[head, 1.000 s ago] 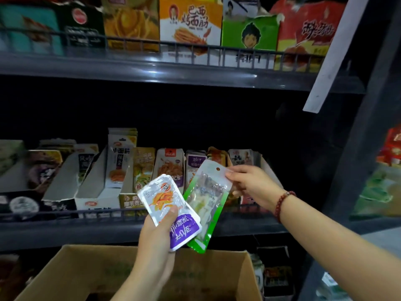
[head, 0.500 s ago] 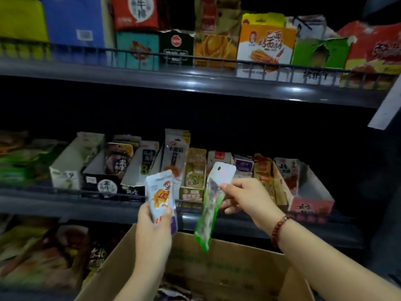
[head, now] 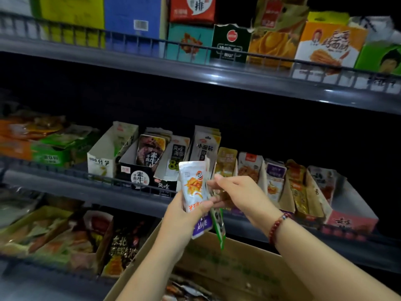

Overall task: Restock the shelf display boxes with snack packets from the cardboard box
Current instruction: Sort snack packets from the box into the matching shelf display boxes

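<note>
The left hand (head: 182,216) grips a white and purple snack packet (head: 195,192) upright, thumb across its front. Just to its right, the right hand (head: 236,192) has its fingers curled, pinching a green-edged clear packet (head: 219,222) that hangs edge-on right behind the white one, touching it. Below both hands sits the open cardboard box (head: 238,270) with more packets inside. Just beyond the hands, on the middle shelf (head: 86,190), stand the display boxes (head: 134,170) in a row, packets upright in them.
</note>
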A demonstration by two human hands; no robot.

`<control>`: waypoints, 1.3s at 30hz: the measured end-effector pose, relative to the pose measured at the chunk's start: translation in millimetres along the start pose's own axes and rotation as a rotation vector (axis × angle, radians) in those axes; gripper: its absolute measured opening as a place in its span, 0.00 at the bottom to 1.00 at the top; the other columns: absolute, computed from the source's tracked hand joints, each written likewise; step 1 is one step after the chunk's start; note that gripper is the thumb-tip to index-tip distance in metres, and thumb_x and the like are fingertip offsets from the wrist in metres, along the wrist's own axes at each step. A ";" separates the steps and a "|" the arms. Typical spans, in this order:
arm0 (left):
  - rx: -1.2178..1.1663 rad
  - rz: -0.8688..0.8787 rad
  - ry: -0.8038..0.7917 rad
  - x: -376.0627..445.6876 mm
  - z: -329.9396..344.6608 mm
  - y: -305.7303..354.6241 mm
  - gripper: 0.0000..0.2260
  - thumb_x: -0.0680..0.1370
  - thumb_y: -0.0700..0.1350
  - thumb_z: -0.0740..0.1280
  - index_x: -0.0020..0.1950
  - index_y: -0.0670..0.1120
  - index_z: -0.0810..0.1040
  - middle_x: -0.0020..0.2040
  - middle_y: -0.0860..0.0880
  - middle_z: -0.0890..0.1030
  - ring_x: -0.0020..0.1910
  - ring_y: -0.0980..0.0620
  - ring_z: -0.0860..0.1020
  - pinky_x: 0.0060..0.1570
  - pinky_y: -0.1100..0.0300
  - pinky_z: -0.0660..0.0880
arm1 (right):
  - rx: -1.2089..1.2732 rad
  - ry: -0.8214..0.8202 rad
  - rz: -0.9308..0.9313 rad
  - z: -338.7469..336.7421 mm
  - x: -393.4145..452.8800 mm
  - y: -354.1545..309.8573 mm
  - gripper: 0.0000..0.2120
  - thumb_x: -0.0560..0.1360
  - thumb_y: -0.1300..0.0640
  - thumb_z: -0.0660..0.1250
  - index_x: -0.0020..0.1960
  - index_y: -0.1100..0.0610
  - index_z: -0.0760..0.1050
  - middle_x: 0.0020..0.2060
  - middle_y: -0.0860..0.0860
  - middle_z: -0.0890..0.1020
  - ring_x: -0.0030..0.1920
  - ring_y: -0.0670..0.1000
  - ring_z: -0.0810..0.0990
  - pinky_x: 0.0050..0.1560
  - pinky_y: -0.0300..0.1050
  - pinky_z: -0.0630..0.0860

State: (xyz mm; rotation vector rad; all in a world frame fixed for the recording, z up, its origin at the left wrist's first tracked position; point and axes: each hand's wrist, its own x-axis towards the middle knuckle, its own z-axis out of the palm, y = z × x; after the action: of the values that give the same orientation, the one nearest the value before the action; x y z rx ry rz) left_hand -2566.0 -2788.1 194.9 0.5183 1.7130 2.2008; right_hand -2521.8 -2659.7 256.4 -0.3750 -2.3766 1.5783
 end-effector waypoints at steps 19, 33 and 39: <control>-0.363 -0.009 0.170 44.0 -66.7 3.1 0.12 0.74 0.30 0.68 0.55 0.42 0.78 0.48 0.44 0.85 0.42 0.47 0.84 0.45 0.50 0.81 | -0.282 -0.151 -0.013 29.7 93.9 -7.6 0.05 0.76 0.55 0.68 0.42 0.56 0.77 0.28 0.47 0.76 0.26 0.43 0.70 0.26 0.35 0.67; -0.328 -0.043 0.514 73.0 -140.8 14.3 0.07 0.77 0.34 0.64 0.50 0.45 0.75 0.40 0.46 0.80 0.35 0.51 0.78 0.31 0.61 0.76 | -0.128 0.112 -0.028 103.4 199.4 -28.2 0.05 0.78 0.55 0.66 0.50 0.55 0.72 0.34 0.49 0.74 0.29 0.45 0.68 0.24 0.36 0.66; -0.198 -0.007 0.471 84.5 -182.8 14.8 0.07 0.78 0.36 0.65 0.52 0.46 0.76 0.43 0.45 0.82 0.37 0.50 0.80 0.34 0.59 0.74 | -0.042 0.231 -0.072 150.7 237.1 -57.2 0.06 0.79 0.57 0.64 0.53 0.58 0.73 0.33 0.51 0.74 0.28 0.47 0.70 0.25 0.38 0.67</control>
State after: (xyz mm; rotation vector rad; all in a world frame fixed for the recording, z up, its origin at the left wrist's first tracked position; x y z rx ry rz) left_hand -2725.1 -2911.1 176.7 -0.0645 1.6620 2.5988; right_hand -2800.4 -2726.1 270.7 -0.4491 -2.2240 1.3757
